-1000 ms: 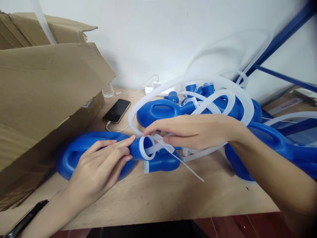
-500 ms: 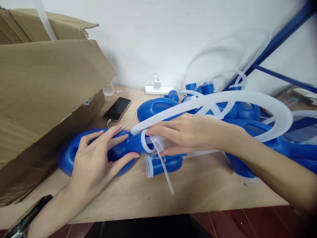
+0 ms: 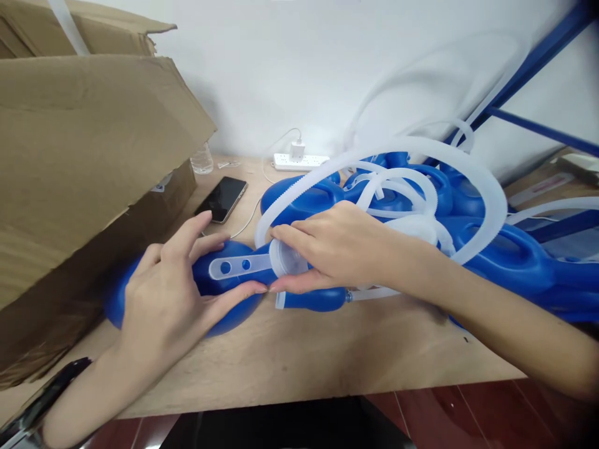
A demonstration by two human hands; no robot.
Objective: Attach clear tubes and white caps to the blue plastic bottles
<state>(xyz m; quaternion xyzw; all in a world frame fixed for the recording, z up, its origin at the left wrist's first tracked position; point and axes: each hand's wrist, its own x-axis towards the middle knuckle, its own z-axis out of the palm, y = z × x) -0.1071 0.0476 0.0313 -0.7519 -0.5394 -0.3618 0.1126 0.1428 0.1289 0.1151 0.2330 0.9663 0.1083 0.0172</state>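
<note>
A blue plastic bottle [image 3: 229, 285] lies on a wooden tabletop [image 3: 327, 355]. The left hand [image 3: 161, 293] curves around its neck, thumb nearest the viewer, seemingly bracing it against the right hand [image 3: 339, 246]. That hand pinches the translucent cap [image 3: 281, 260] at the mouth, apparently keeping both aligned. A strap [image 3: 259, 262] (pierced by 2 holes) runs along the neck. A ribbed white hose [image 3: 491, 193] arches behind.

Box [image 3: 93, 143] left, phone [image 3: 221, 198] behind held bottle [image 3: 236, 318], power strip [image 3: 283, 163] farther back
</note>
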